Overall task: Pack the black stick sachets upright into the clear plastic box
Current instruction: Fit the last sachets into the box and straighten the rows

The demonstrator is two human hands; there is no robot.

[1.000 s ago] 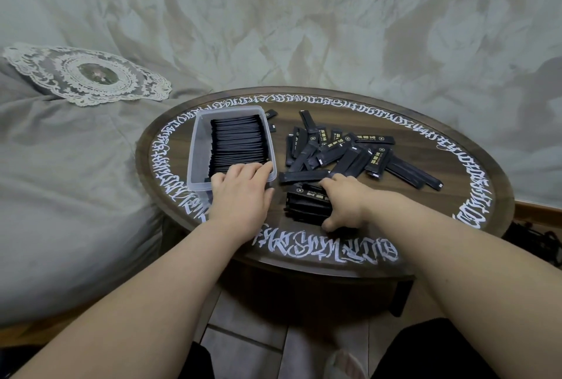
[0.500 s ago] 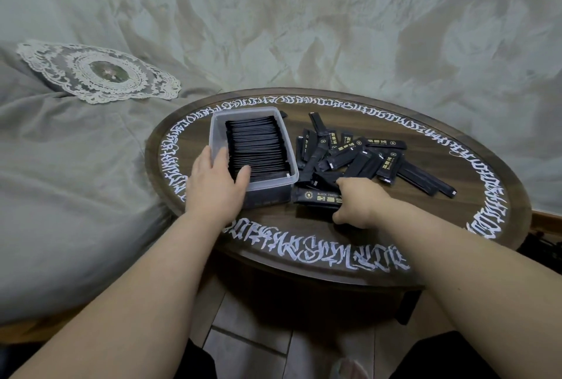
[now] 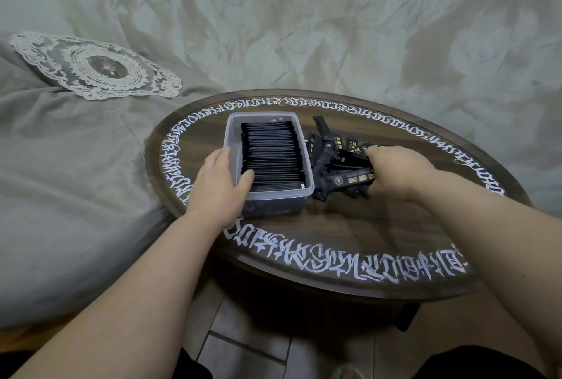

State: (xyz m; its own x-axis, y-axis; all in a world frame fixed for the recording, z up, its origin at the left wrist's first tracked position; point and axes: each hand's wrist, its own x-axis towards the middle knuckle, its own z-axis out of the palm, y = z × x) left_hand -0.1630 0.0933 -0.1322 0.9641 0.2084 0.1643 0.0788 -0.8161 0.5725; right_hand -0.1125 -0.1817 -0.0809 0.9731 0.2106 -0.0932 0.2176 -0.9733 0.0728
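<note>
Pale grey-green rumpled fabric (image 3: 304,29) fills the background of the head view, with a round white lace doily (image 3: 97,67) lying on it at the left. Below it stands a round dark wooden table (image 3: 349,226) ringed with white calligraphic lettering, and tiled floor (image 3: 243,342) shows beneath its near edge.

On the left part of the tabletop sits the clear rectangular plastic box (image 3: 267,196). It is packed with a dense row of black stick sachets (image 3: 270,153) standing on edge, and a narrow gap remains along its left wall. The left hand (image 3: 219,187) grips the box's near left corner: the thumb hooks over the near rim and touches the packed sachets, while the fingers lie straight along the outer left wall.

Just to the right of the box, touching its right wall, lies a loose heap of black stick sachets with gold print (image 3: 331,147), some flat and some tilted across each other. The right hand (image 3: 398,172) rests on this heap with its fingers curled round a bundle of sachets (image 3: 349,181), one of which shows gold lettering on its upper face. How many sachets the bundle holds cannot be told. Both bare forearms reach in from the bottom of the view.
</note>
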